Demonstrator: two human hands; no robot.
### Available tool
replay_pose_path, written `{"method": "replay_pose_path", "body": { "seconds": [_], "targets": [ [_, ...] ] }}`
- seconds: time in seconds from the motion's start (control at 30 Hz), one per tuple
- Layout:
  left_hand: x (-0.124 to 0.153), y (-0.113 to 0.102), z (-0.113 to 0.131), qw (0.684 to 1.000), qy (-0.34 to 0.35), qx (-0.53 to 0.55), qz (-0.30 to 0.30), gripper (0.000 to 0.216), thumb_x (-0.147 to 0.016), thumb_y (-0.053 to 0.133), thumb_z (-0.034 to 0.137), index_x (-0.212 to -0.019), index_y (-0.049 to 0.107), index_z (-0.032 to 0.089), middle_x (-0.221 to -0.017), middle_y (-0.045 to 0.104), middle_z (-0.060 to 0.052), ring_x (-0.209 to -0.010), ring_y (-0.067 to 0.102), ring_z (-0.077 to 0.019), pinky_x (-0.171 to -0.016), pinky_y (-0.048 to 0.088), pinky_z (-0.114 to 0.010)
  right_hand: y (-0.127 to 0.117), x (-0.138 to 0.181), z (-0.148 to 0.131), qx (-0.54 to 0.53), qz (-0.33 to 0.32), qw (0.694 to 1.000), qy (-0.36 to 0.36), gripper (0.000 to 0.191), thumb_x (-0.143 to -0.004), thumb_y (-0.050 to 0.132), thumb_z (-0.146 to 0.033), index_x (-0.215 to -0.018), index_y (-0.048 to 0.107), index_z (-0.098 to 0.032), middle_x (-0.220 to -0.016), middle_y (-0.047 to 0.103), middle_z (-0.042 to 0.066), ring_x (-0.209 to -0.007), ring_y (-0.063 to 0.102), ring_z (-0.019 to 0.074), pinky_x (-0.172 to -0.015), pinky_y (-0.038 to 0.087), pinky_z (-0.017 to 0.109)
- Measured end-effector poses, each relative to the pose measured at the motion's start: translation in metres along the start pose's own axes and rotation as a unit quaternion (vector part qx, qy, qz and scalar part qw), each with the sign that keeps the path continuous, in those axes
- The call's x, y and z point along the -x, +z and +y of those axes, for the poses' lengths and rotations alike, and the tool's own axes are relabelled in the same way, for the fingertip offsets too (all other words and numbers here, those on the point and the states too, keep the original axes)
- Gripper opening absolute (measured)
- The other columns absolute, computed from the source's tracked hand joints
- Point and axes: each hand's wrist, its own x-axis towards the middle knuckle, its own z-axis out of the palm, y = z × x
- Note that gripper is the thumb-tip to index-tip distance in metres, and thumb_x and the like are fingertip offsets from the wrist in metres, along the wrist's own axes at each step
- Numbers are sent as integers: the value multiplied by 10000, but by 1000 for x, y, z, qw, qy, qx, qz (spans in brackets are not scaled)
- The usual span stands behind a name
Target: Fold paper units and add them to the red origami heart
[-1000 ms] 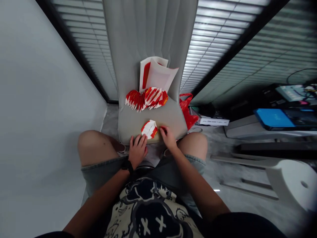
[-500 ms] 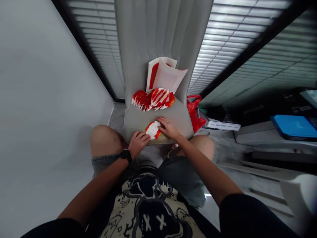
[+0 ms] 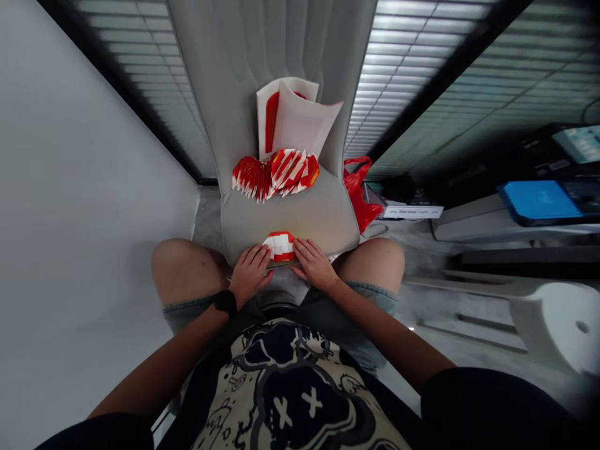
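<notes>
A small folded paper piece (image 3: 282,245), red with white panels, lies flat near the front edge of the grey chair seat (image 3: 328,206). My left hand (image 3: 252,267) rests on its left end with the fingers stretched out and the thumb apart. On the right end lie the straightened fingers of my right hand (image 3: 314,262), its thumb also apart. Farther back on the seat stands a fanned row of folded red and white paper pieces (image 3: 276,175). Parts of the small piece's ends are hidden under my fingertips.
Large curved white and red sheets (image 3: 300,119) lean against the chair's backrest. A red plastic bag (image 3: 363,200) hangs or stands right of the seat, beside a white box (image 3: 412,212). Farther right are a blue-topped item (image 3: 539,200) and a white stool (image 3: 553,325). A pale wall (image 3: 94,187) rises on the left.
My right hand has moved from the paper piece's upper right down to its right end. The piece now lies straighter, side to side. The whole view has shifted slightly.
</notes>
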Motion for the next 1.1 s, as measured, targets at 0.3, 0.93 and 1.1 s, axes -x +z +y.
{"method": "replay_pose_path", "body": {
  "seconds": [0.3, 0.93, 1.1],
  "targets": [
    [0, 10, -7, 999, 16, 1, 33, 357, -966, 584, 294, -1308, 643, 212, -1269, 696, -103, -1218, 589, -293, -1141, 386, -519, 18, 7, -1, 4, 39, 999, 24, 374, -984, 585, -339, -1314, 651, -177, -1359, 651, 144, -1342, 539, 317, -1195, 362, 600],
    [-4, 20, 5, 1000, 23, 11, 10, 444, -989, 497, 188, -1422, 567, 254, -1380, 651, -86, -1287, 574, -260, -1074, 432, -463, 21, 9, -7, -9, 41, 999, 28, 329, -973, 565, -207, -1291, 650, -197, -1379, 634, 157, -1371, 511, 307, -1191, 337, 651],
    [-5, 18, 5, 999, 16, 8, 28, 361, -996, 481, 168, -1313, 638, 239, -1331, 685, -73, -1247, 594, -238, -1058, 425, -448, 21, 6, -3, 17, 55, 998, 10, 280, -983, 554, -182, -1228, 687, -197, -1315, 679, 144, -1319, 559, 295, -1186, 348, 645]
  ]
}}
